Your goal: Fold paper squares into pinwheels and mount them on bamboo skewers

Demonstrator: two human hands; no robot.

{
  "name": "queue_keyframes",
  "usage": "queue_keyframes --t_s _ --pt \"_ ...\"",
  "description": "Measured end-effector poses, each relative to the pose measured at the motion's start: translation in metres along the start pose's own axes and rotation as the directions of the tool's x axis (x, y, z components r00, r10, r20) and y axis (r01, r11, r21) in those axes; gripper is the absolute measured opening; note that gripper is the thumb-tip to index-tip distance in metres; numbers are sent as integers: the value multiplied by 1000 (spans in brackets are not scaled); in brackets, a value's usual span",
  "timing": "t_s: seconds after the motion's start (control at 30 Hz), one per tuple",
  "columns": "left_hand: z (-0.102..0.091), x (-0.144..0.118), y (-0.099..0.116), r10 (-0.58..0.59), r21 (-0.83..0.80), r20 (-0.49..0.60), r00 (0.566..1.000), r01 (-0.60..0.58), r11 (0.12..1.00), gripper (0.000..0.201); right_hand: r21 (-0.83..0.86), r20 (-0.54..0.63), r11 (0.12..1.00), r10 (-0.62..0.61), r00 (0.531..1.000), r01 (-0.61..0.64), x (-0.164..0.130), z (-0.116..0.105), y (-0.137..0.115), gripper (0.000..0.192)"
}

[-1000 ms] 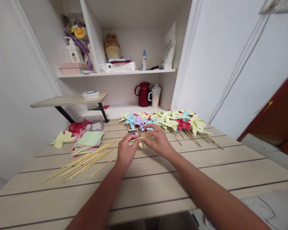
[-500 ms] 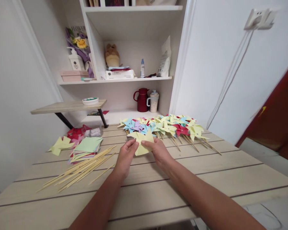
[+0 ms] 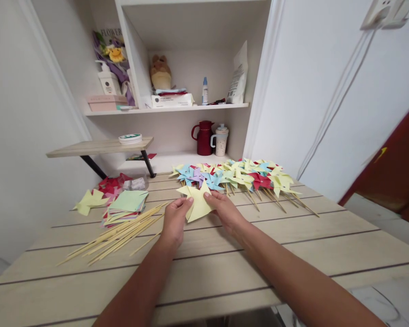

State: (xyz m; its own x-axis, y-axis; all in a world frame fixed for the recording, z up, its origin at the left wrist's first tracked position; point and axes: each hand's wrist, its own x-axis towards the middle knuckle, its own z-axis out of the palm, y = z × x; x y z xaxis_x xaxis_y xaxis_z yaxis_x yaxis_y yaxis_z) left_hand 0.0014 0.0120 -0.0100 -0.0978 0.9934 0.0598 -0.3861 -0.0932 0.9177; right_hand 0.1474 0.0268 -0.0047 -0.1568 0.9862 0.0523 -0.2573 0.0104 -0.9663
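A yellow paper pinwheel (image 3: 198, 203) is pinched between the left hand (image 3: 173, 220) and right hand (image 3: 225, 210), fingers closed on opposite edges, above the tabletop (image 3: 225, 259).

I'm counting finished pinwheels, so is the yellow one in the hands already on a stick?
Not on a stick: the yellow pinwheel is pinched between left hand and right hand, no skewer showing.

Pale yellow folded paper pinwheel (image 3: 198, 203), star-shaped with pointed vanes, no stick attached, held just above the wooden tabletop, pinched at both sides, tilted toward the camera.
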Motion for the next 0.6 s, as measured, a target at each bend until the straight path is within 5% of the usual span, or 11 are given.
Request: queue_keyframes --t_s 0.13,0.27,0.4,0.6 --pt "-4 2 4 -36 -68 -38 999 34 997 34 -268 -41 931 -269 962 249 2 -7 -5 60" --pt "-12 9 7 -100 -166 -25 995 95 982 33 -628 248 497 -602 759 599 -4 -8 -8 67" --pt "-16 12 6 -141 -184 0 990 139 973 31 -723 420 230 -603 678 652 -10 -3 -2 52" --pt "-18 13 4 -176 -196 -11 984 171 966 25 -779 422 153 -590 689 608 -6 -6 1 55"
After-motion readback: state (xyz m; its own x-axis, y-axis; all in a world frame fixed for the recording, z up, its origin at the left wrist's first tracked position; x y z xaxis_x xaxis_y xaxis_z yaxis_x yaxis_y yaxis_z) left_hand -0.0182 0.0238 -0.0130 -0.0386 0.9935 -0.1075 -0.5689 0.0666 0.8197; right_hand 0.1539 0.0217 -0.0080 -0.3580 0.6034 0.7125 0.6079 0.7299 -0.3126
